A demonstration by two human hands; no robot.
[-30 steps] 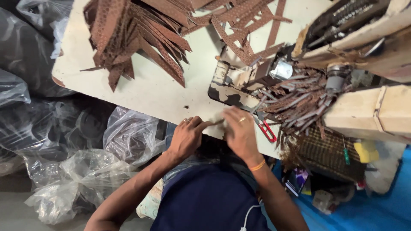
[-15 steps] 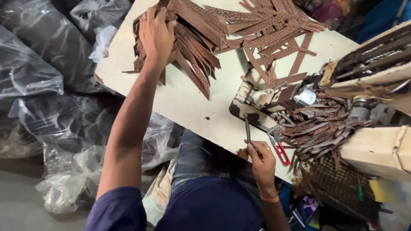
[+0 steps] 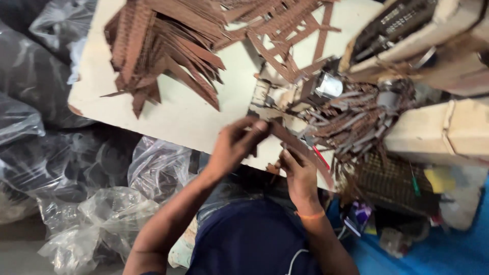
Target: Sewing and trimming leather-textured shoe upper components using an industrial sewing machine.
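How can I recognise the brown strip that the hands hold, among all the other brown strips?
Start at the pale worktable, then go to its near edge. There the left hand and the right hand meet on one long brown strip. Unlike the heaped strips farther back, it is single and slants between the hands.

Both hands (image 3: 239, 145) (image 3: 299, 173) pinch brown strip (image 3: 300, 147) over table (image 3: 178, 119)

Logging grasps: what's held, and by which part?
Both hands share one brown strip: left hand pinches its upper end, right hand grips lower down.
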